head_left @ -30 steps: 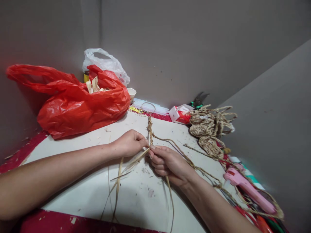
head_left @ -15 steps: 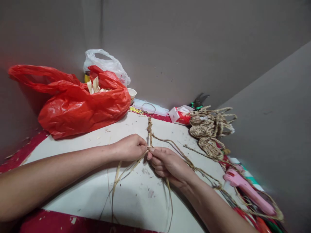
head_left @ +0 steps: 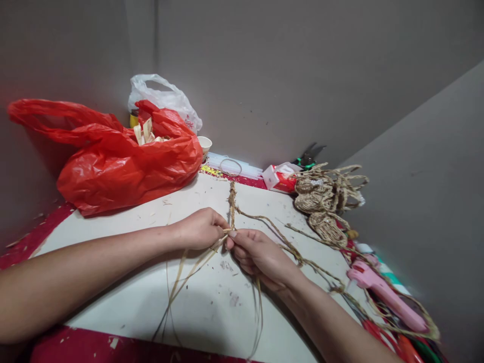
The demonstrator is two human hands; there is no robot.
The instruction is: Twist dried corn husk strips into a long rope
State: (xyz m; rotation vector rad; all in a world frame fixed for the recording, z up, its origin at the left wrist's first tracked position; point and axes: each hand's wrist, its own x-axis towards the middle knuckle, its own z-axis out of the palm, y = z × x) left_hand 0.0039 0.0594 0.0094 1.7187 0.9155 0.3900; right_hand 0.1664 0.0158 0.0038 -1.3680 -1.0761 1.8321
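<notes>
My left hand (head_left: 206,229) and my right hand (head_left: 257,254) meet at the middle of the white board (head_left: 136,282), both closed in a pinch. Between their fingertips they grip thin straw strands (head_left: 227,231) at the lower end of a braided straw cord (head_left: 232,201), which runs straight away from me. Loose pale strands (head_left: 177,287) trail below my left hand toward the board's near edge. More strand ends (head_left: 259,302) hang below my right hand. A twisted cord (head_left: 260,218) leads off from the braid to the right. The exact crossing of the strands is hidden by my fingers.
A red plastic bag (head_left: 128,171) with straw pieces stands at left, a white bag (head_left: 166,98) behind it. Woven straw pieces (head_left: 321,196), a tissue pack (head_left: 282,177), pliers (head_left: 308,157) and a pink glue gun (head_left: 389,295) line the right side. A small cup (head_left: 204,144) stands at back.
Both hands stay together at the braid's end, with fingers shifted slightly on the strands. The loose strands below have swung a little to the left. The view has moved slightly.
</notes>
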